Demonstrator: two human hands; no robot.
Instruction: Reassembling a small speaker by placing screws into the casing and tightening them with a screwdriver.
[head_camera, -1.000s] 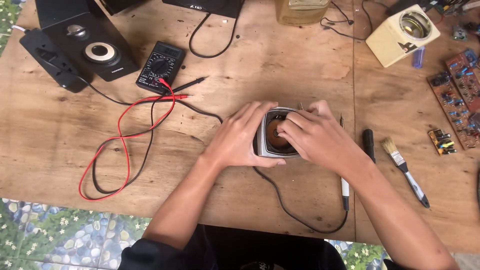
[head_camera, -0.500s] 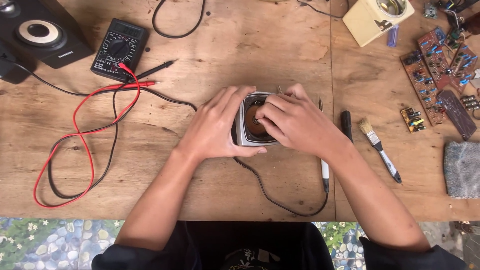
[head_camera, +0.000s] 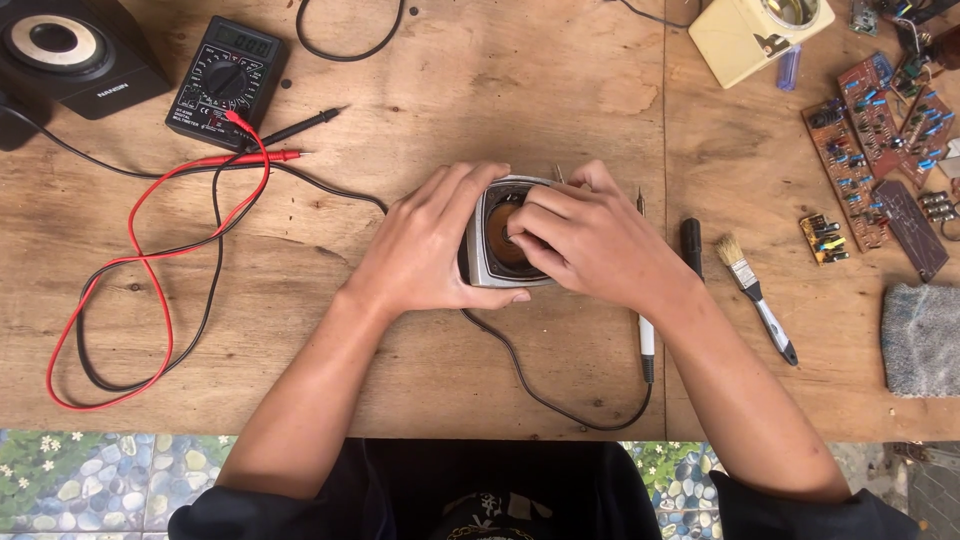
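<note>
A small speaker driver with a silver square frame and a brown cone lies face up on the wooden table. My left hand wraps around its left side, thumb along its near edge. My right hand rests over its right side, fingertips curled onto the cone. A thin black wire runs from under the driver toward the table's near edge.
A black multimeter with red and black leads lies at the left, near a black speaker box. A soldering iron, a black marker, a small brush, circuit boards, a cream box and grey cloth are at the right.
The view has shifted, so everything sits lower and more to the right in the picture. Both hands stay on the speaker driver; my right fingers have curled further onto the cone.
</note>
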